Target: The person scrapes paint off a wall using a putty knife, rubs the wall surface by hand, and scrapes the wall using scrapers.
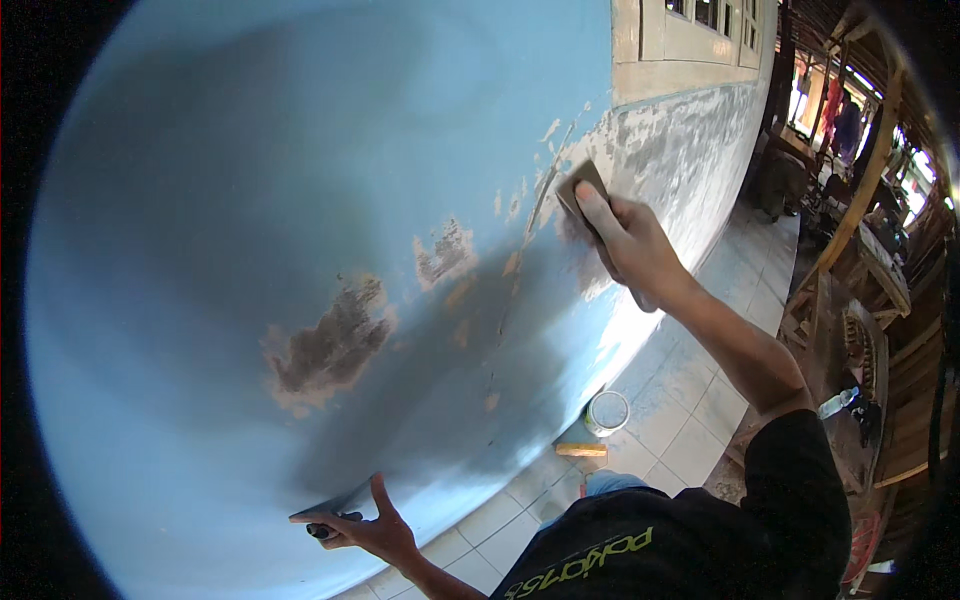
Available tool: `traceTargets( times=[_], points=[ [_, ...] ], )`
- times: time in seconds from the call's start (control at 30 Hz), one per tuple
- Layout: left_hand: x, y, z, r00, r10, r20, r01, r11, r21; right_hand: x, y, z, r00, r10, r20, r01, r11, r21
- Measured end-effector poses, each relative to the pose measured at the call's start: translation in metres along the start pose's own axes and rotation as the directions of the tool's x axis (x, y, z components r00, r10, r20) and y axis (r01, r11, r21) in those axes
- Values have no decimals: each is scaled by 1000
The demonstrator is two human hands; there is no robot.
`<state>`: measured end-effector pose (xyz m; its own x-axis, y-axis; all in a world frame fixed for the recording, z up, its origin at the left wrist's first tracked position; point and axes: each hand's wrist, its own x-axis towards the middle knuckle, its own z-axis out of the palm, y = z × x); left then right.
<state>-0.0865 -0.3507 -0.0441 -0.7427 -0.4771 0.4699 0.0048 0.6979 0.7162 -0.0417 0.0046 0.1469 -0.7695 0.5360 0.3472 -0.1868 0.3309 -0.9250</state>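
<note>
A light blue wall (250,200) fills most of the head view, with paint stripped off in several rough patches. My right hand (632,240) presses a flat, grey-brown rectangular pad (580,190), which looks like a sanding pad, to the wall beside a long crack (540,200). The pad is slightly blurred, and part of it lies under my palm. Low on the left, my left hand (372,532) grips a trowel (345,502) with a dark handle and a flat grey blade. The blade is close to the wall; whether it touches I cannot tell. A bare brown patch (335,345) sits above the trowel.
A white bucket (607,412) stands on the tiled floor (690,440) by the wall's foot, next to a wooden block (581,450). A cream window frame (690,50) is at the top. Wooden furniture (850,330) and a clear bottle (838,403) are at the right.
</note>
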Motion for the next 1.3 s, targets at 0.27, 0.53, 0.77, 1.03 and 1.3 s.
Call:
traceTargets(
  times=[0.27,0.53,0.77,1.03,1.3],
  points=[
    [-2,2,-2,1000,12,1,-12,1000,-11,-3,-16,-1,1000,16,-27,-18,997,-69],
    [-2,5,-5,999,-26,23,27,1000,-8,4,2,-12,999,-27,26,29,996,-87],
    [-2,2,-2,1000,6,-8,-6,1000,-12,5,-4,-10,999,-34,23,36,995,-92],
    [-3,5,-2,999,35,-28,-35,999,3,9,-5,-13,999,-12,42,18,989,-144],
    [-3,7,0,1000,15,-16,-15,1000,-14,8,0,-19,1000,-4,30,9,982,-188]
  ],
)
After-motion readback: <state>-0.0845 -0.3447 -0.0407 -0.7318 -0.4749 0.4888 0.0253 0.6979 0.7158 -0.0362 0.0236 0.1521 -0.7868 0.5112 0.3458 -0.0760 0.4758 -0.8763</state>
